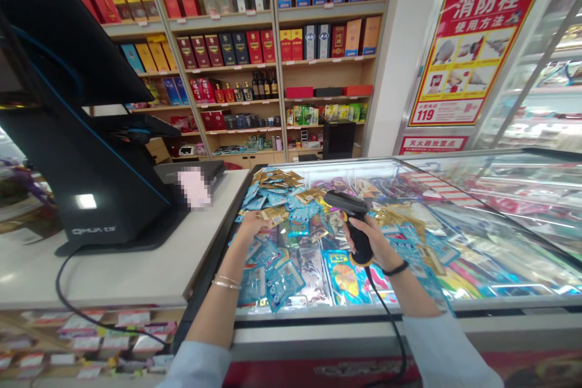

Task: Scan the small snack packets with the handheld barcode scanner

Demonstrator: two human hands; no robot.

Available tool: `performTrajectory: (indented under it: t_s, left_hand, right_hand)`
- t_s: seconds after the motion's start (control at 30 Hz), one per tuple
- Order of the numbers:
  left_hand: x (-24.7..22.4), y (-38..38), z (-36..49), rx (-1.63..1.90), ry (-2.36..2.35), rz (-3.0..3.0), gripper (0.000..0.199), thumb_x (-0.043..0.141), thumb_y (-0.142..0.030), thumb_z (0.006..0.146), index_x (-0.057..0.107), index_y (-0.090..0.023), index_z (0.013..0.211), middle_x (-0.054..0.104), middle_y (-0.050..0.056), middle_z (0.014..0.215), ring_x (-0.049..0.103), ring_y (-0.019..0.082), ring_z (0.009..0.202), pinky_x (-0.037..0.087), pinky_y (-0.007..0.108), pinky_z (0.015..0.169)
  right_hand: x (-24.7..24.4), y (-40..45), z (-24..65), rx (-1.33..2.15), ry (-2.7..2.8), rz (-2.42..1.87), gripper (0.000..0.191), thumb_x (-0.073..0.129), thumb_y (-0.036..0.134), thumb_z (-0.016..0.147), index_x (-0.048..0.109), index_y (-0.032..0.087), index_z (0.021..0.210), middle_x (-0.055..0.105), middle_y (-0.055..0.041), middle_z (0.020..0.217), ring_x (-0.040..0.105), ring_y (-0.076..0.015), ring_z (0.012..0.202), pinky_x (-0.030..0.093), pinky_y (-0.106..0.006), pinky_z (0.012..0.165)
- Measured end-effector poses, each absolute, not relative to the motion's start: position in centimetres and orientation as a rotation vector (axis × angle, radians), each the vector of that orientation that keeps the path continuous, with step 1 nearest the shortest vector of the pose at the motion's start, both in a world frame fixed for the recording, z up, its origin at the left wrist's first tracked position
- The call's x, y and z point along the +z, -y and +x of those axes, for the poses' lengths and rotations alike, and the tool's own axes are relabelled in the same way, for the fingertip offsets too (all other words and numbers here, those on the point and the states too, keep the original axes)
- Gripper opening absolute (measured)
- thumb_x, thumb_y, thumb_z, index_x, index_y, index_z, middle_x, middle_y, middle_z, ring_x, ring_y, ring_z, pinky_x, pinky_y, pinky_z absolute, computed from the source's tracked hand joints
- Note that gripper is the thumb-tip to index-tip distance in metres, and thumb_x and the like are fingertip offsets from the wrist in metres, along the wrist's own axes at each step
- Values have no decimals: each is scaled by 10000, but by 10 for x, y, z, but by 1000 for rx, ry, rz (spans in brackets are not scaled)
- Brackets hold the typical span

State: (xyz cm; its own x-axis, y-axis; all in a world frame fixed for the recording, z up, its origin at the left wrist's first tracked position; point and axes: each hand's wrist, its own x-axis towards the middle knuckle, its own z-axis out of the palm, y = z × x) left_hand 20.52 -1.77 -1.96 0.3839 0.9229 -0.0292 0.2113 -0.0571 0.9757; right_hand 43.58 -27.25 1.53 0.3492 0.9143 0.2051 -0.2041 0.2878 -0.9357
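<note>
My left hand (pixel 254 222) holds a gold packet (pixel 275 216) by its left end, with a barcode showing on it. Closed round the handle of a black barcode scanner (pixel 361 236) is my right hand (pixel 370 239); the scanner's head points to the left, toward the packet. Both hands are over the glass top of a freezer chest. Blue packets (pixel 284 282) and gold packets (pixel 277 179) lie in loose piles on the glass, left of and between my hands. More blue and gold packets lie to the right of my right hand.
A black register terminal (pixel 113 176) stands on the white counter (pixel 213 224) at the left. The scanner's cable (pixel 391 315) hangs over the freezer's front edge (pixel 318 333). Shelves of boxed bottles (pixel 234 48) line the back wall, and a red poster (pixel 477 48) hangs at the right.
</note>
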Motion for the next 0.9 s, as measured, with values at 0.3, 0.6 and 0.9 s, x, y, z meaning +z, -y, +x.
performTrajectory:
  t_s: [0.3, 0.6, 0.9]
  left_hand:
    - [3, 41, 208, 785, -784, 1322, 319, 870, -238, 521, 727, -134, 786, 748, 72, 766, 705, 199, 660, 556, 275, 616]
    - [21, 58, 215, 1020, -539, 1270, 489, 895, -398, 509, 751, -114, 880, 762, 104, 917, 715, 263, 894, 542, 413, 911]
    - [25, 61, 218, 1234, -542, 1127, 408, 890, -393, 505, 713, -131, 762, 768, 94, 931, 713, 283, 955, 505, 481, 1005]
  right_hand:
    - [16, 271, 435, 904, 925, -987, 343, 740, 482, 738, 589, 177, 783, 582, 20, 592, 506, -93, 394, 436, -204, 327]
    - [25, 270, 433, 917, 996, -971, 329, 722, 474, 761, 583, 182, 823, 579, 27, 579, 499, -92, 375, 415, -197, 319]
    - [60, 290, 397, 769, 1343, -1187, 337, 668, 500, 837, 559, 190, 762, 536, 44, 460, 480, -101, 361, 414, -218, 385]
